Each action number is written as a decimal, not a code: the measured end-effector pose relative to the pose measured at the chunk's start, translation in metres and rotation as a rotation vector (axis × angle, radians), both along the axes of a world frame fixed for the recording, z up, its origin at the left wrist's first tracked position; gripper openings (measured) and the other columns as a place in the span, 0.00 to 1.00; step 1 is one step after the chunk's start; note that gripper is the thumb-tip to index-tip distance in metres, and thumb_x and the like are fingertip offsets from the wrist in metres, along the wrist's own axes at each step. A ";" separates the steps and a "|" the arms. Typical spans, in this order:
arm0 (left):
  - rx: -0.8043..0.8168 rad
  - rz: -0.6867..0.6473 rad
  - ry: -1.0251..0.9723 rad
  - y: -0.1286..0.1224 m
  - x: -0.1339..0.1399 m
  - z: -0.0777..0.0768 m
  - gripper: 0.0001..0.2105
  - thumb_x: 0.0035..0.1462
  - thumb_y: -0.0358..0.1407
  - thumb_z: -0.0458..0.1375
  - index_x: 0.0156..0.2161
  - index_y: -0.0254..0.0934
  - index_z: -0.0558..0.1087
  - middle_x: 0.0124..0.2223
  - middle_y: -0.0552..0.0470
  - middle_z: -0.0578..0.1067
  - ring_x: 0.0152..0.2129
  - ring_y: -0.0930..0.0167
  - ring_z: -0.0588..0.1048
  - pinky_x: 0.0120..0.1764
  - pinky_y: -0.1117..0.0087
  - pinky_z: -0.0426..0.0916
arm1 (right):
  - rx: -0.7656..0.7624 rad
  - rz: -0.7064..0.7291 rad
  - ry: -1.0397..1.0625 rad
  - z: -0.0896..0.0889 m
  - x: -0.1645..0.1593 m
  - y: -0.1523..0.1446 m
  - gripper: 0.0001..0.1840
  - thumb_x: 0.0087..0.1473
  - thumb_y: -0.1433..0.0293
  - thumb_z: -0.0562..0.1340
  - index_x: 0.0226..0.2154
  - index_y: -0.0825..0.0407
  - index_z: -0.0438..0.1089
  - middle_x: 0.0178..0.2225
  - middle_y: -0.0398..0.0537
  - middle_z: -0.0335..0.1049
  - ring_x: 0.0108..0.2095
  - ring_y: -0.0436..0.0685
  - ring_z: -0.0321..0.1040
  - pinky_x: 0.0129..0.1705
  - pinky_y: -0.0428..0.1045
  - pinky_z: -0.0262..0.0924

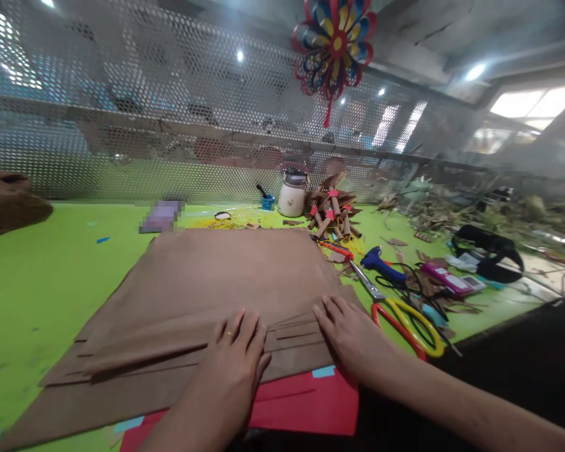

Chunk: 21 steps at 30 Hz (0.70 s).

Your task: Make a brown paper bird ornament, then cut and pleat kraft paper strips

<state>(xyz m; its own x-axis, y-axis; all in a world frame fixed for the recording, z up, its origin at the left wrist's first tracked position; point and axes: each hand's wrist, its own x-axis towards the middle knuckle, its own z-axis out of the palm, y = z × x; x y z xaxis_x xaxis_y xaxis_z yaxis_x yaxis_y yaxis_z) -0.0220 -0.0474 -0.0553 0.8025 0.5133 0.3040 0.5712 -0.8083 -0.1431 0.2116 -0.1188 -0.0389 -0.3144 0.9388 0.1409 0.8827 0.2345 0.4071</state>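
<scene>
My left hand (pixel 235 351) lies palm down on a stack of brown kraft paper sheets (pixel 235 270), fingers outstretched over the near edge of the upper sheets. The top sheet bulges a little, and its near-left edge stands off the sheets below. At the stack's near-right part rests my right hand (pixel 343 326), its fingers flat on the paper. Neither hand is closed around anything. Red paper (pixel 306 408) with pale blue tape pieces shows under the stack's near edge. Right of the paper lie scissors (pixel 409 326) with red and yellow handles.
The table (pixel 75 251) is bright green. A blue glue gun (pixel 383 267) and a pink device (pixel 452 279) lie at the right among scraps. Behind the paper stand a white jar (pixel 292 193) and a bundle of brown paper rolls (pixel 334 210). A perforated metal screen (pixel 169 125) rises behind.
</scene>
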 end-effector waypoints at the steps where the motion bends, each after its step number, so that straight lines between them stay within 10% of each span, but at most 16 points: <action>1: 0.009 0.008 -0.010 0.001 0.000 -0.002 0.17 0.60 0.37 0.48 0.52 0.36 0.69 0.54 0.41 0.68 0.52 0.53 0.64 0.49 0.49 0.61 | 0.007 -0.005 0.007 -0.001 0.001 -0.001 0.27 0.50 0.74 0.55 0.53 0.64 0.62 0.51 0.69 0.63 0.50 0.68 0.61 0.47 0.58 0.60; 14: -0.004 0.046 -0.081 0.004 -0.037 -0.002 0.18 0.59 0.43 0.49 0.52 0.42 0.69 0.56 0.46 0.68 0.54 0.51 0.62 0.49 0.40 0.54 | 0.158 0.064 0.043 -0.010 0.016 -0.002 0.23 0.44 0.80 0.54 0.45 0.67 0.69 0.48 0.63 0.69 0.48 0.63 0.65 0.50 0.55 0.61; 21: -0.115 0.107 -0.020 -0.011 -0.076 0.022 0.22 0.60 0.44 0.49 0.54 0.33 0.66 0.58 0.43 0.64 0.58 0.56 0.56 0.55 0.49 0.56 | 0.097 0.115 0.145 -0.034 0.044 -0.004 0.23 0.46 0.82 0.51 0.45 0.62 0.69 0.48 0.60 0.68 0.49 0.63 0.63 0.51 0.59 0.60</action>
<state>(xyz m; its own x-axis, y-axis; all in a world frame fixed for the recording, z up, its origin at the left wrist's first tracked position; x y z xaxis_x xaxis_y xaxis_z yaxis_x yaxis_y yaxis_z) -0.0977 -0.0588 -0.0329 0.7354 0.6283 0.2536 0.6571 -0.7528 -0.0405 0.2561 -0.1225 -0.0727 -0.3885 0.8777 0.2806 0.9034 0.3030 0.3033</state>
